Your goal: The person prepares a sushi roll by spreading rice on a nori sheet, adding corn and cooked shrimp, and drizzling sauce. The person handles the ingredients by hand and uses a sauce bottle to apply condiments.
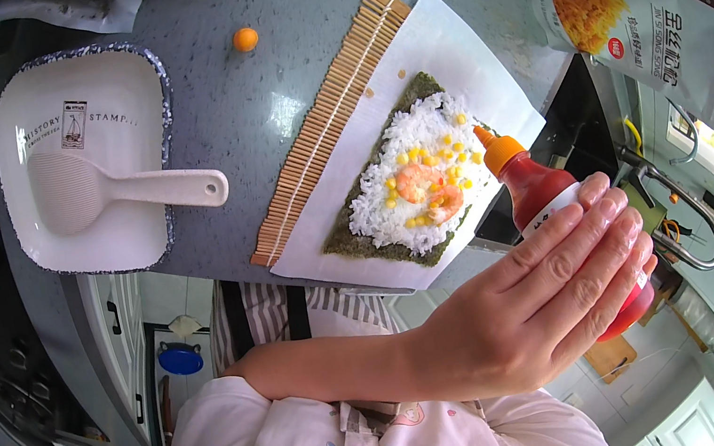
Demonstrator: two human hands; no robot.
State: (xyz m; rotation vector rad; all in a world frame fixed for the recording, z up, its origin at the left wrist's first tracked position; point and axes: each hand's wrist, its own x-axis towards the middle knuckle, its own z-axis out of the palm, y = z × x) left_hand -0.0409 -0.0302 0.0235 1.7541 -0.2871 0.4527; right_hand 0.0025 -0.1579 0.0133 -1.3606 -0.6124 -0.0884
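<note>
My left hand (pixel 529 307) reaches across from the left, its fingers wrapped over a red sauce squeeze bottle (pixel 539 180) with an orange cap. The bottle is tilted, its nozzle at the right edge of the white rice (pixel 379 183). The rice covers a nori sheet (pixel 350 245), topped with corn kernels (pixel 414 154) and pink shrimp (pixel 418 183). Under the nori lies white paper (pixel 477 51) on a bamboo rolling mat (pixel 320 133). An extra fingertip (pixel 594 187) shows beyond my left fingers. It may be my right hand's, which is otherwise hidden.
A white dish (pixel 97 251) with a speckled rim holds a rice paddle (pixel 168 187). Beyond the mat sits a small orange ball (pixel 245 40). At right are a pouch picturing golden floss (pixel 637 23) and a faucet (pixel 706 233). The counter's edge (pixel 222 270) runs before me.
</note>
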